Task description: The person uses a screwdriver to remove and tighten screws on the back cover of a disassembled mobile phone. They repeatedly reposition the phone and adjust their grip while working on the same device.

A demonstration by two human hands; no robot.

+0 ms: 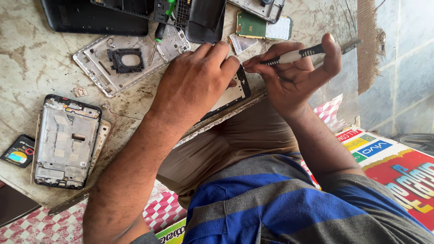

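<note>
My left hand (196, 83) presses flat on a black-and-white phone part (236, 91) that lies at the worn table's front edge (226, 118). The hand covers most of the part, so only its right end shows. My right hand (296, 74) pinches a slim tool with a white and black handle (296, 55) between thumb and fingers. One end of the tool sits right at the top corner of the phone part, close to my left fingertips. The two hands nearly touch.
A white phone frame (115, 63), a green-handled screwdriver (162, 25) and black covers (90, 18) lie at the back. An opened phone (68, 141) and a small black card (18, 151) sit at left. A green circuit board (253, 25) is behind my right hand. Tiled wall (402, 68) at right.
</note>
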